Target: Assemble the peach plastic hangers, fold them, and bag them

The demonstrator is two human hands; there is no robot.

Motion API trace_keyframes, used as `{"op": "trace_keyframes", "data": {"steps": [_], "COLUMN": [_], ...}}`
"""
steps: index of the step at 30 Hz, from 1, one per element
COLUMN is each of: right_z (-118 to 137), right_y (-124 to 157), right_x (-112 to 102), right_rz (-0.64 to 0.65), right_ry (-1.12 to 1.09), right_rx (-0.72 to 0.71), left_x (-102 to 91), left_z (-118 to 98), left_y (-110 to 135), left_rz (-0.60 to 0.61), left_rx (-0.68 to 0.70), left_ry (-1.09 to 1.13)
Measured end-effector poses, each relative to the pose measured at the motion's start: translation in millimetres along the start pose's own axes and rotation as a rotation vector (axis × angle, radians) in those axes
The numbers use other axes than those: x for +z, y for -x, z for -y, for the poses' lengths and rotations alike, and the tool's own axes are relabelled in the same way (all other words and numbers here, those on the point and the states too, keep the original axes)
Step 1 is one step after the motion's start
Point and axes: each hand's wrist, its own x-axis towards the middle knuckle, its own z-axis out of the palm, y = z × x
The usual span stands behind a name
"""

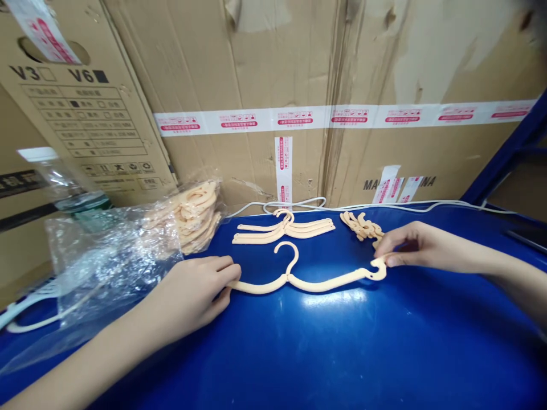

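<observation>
While hanger [299, 279] lay flat on blue table [342, 353], head view showed left hand [192, 296] grip pinching its left tip, right hand [416, 247] grip pinching right tip, likely steadying both ends. Stack [284, 230] sat behind, bagged hangers [194, 213] left, within reach.

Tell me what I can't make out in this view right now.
Head view, left end of the hanger: covered by the left hand.
Head view, grip of the right hand on the hanger's other end: its fingers cover the contact.
Head view, count of hangers in the bag: crinkled plastic blurs them.
Head view, dark thing at the right edge: cut off by the frame.
</observation>
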Motion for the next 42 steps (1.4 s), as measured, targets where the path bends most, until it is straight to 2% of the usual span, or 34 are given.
{"op": "trace_keyframes", "data": {"steps": [3, 8, 13, 22, 28, 32, 35, 40, 42], "right_z": [-3.0, -15.3, -19.2, -21.9, -17.2, -15.3, -12.1, -7.7, -8.9], "right_y": [-1.0, -3.9, -6.2, -6.3, -7.0, -7.2, -5.9, -5.1, -6.1], "right_x": [0.7, 0.8, 1.6, 3.5, 3.0, 1.9, 0.6, -0.9, -0.7], "right_rz": [0.212, 0.182, 0.121, 0.044, 0.025, -0.115, -0.223, -0.436, -0.481], "right_ry": [0.19, 0.372, 0.389, 0.394, 0.378, 0.386, 0.303, 0.133, 0.091], "right_rx": [-0.031, -0.054, -0.063, -0.12, -0.139, -0.115, -0.097, -0.048, -0.02], "left_x": [-1.9, -4.8, -6.7, -6.9, -3.6, 8.8, 19.9, 29.7, 31.3], "left_z": [-0.1, 1.6, -0.3, -1.5, -2.0, -8.1, -14.0, -18.3, -18.6], "left_y": [0.9, 1.1, -0.1, 0.8, 0.0, -1.0, -2.0, -3.9, -4.4], "left_rz": [0.031, 0.093, 0.135, 0.12, 0.065, -0.09, -0.206, -0.241, -0.234], "left_rx": [0.009, -0.006, -0.029, -0.013, -0.026, -0.05, -0.063, -0.056, -0.051], "left_ry": [0.031, 0.088, 0.071, 0.071, 0.137, 0.236, 0.292, 0.359, 0.369]}}
